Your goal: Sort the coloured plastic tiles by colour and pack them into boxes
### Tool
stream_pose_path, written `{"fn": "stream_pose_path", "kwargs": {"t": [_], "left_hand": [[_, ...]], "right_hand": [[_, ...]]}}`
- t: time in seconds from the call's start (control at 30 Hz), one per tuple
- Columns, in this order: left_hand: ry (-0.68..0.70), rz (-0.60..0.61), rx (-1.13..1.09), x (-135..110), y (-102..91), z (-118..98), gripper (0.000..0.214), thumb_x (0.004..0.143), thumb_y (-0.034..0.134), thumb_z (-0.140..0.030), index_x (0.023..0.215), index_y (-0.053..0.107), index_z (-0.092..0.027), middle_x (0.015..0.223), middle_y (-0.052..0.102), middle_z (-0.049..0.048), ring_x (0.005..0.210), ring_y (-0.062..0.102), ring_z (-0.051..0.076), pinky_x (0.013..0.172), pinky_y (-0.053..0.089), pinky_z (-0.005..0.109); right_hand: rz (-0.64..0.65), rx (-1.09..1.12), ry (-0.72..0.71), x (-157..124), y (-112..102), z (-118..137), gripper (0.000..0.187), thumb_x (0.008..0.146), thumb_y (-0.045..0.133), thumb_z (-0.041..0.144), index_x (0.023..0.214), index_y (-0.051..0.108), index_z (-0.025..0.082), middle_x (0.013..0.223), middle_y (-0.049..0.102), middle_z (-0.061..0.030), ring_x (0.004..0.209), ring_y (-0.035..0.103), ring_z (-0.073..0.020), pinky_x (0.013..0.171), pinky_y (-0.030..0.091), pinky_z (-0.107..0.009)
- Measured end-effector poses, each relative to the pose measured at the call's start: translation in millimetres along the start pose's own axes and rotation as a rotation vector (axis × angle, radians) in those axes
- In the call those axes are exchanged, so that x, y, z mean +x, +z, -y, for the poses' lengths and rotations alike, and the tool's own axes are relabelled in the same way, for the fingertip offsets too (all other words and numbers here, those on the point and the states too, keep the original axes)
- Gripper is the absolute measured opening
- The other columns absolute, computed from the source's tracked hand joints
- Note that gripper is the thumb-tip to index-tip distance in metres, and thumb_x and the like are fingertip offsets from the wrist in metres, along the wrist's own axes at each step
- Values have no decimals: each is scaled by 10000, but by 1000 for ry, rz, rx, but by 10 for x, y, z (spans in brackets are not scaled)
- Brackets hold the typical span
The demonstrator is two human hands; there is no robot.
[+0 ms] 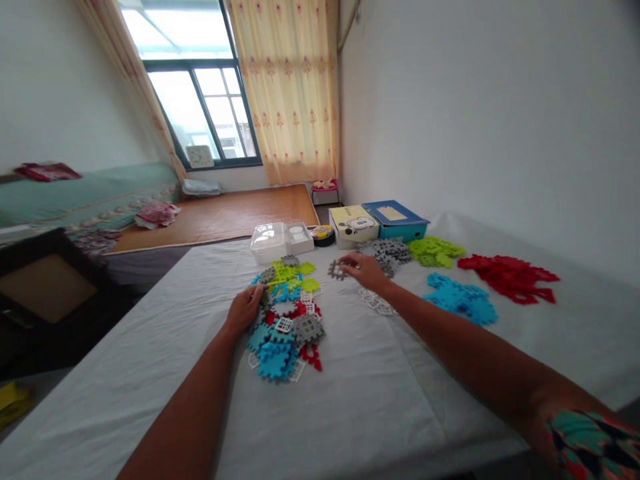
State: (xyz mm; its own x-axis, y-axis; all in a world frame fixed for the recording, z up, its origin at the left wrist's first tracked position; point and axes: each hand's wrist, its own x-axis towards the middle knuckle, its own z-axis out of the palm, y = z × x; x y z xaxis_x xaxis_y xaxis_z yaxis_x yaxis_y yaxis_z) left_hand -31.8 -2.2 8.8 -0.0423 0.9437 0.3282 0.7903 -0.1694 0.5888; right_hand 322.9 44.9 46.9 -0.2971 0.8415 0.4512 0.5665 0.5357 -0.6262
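Observation:
My right hand point(364, 269) pinches a grey toothed plastic building piece point(337, 269) above the table, left of a heap of grey pieces point(385, 252). At the left edge of a mixed pile rests my left hand point(246, 307). Its fingers are curled together beside a lime-green piece point(286, 272), and what they hold, if anything, is hidden. In that pile lie blue pieces point(277, 360), a grey square piece point(307, 329), red pieces point(311, 357) and white lattice pieces point(284, 325). Below my right wrist are more white lattice pieces point(375, 301).
Sorted heaps lie to the right: lime-green point(435, 252), blue point(461, 299) and red point(507, 277). Along the back stand a clear plastic box point(270, 243), a round black-and-yellow tin point(323, 235), a cream cartoon box point(354, 225) and a blue box point(395, 219). A white cloth covers the table point(350, 413).

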Motion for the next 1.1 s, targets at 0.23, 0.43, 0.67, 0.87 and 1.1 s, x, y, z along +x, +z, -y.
{"fn": "stream_pose_path", "kwargs": {"t": [0.23, 0.43, 0.67, 0.87, 1.1], "left_hand": [[-15, -4, -7, 3, 12, 21, 556, 879, 318, -546, 1040, 712, -187, 1093, 719, 67, 1030, 636, 247, 908, 466, 337], [-27, -12, -15, -7, 33, 43, 550, 891, 316, -535, 1045, 709, -183, 1097, 716, 76, 1026, 636, 238, 907, 461, 336], [-16, -10, -8, 1, 37, 53, 547, 894, 324, -538, 1044, 709, -180, 1084, 720, 78, 1023, 636, 240, 899, 465, 337], [-11, -5, -8, 4, 32, 46, 551, 890, 324, -538, 1039, 713, -178, 1071, 723, 77, 1016, 637, 240, 900, 465, 334], [-24, -14, -4, -10, 31, 11, 530, 890, 330, -517, 1026, 717, -180, 1056, 727, 76, 991, 646, 238, 884, 472, 337]], "right_hand": [[-216, -329, 132, 308, -472, -414, 412, 788, 664, 192, 1177, 602, 73, 1203, 607, -211, 1077, 588, -279, 950, 439, -404], [599, 72, -408, -257, 279, 422, 430, 763, 736, 331, 1156, 636, 188, 1053, 663, -78, 886, 623, -179, 804, 493, -287], [649, 312, -301, -504, 461, 516, 621, 686, 797, 388, 1244, 597, 204, 1115, 646, -69, 889, 597, -167, 765, 489, -266], [237, 152, 27, -164, 102, -60, 613, 666, 790, 361, 1215, 587, 181, 1084, 651, -80, 683, 570, -113, 666, 499, -267], [-296, -3, 125, 59, -246, -647, 620, 696, 708, 257, 1285, 544, 154, 1213, 581, -156, 704, 627, -171, 720, 549, -366]]}}
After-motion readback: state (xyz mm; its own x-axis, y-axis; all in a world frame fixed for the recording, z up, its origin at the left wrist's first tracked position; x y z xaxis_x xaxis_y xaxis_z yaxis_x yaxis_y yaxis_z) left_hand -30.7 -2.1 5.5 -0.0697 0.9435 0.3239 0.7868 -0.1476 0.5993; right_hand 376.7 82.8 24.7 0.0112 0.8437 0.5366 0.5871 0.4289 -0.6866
